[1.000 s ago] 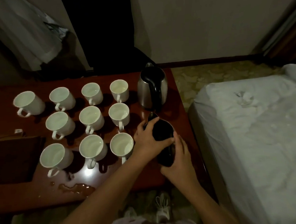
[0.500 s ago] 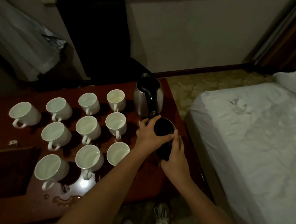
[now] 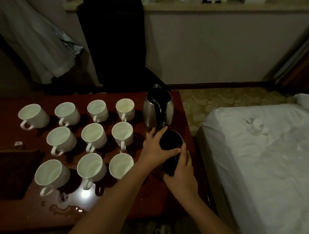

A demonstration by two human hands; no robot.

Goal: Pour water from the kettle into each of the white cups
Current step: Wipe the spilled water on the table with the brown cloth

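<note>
Several white cups (image 3: 92, 134) stand in three rows on the red-brown table (image 3: 138, 205), handles toward me; some show water inside. A steel kettle (image 3: 149, 111) with a black handle stands behind the rows on the right. In front of it is a second kettle with a dark lid (image 3: 170, 139), seen from above, spout pointing away. My left hand (image 3: 153, 149) grips this kettle's lid from the left, thumb along its near edge. My right hand (image 3: 181, 177) holds its black handle from the near side. The kettle's body is mostly hidden.
A puddle of spilled water (image 3: 65, 210) lies near the table's front edge. A dark flat object (image 3: 9, 172) sits at the table's left. A bed with white sheets (image 3: 272, 163) is close on the right. A black chair (image 3: 112, 43) stands behind the table.
The view has tilted upward, showing the windowsill. Both hands stay on the near kettle in about the same place.
</note>
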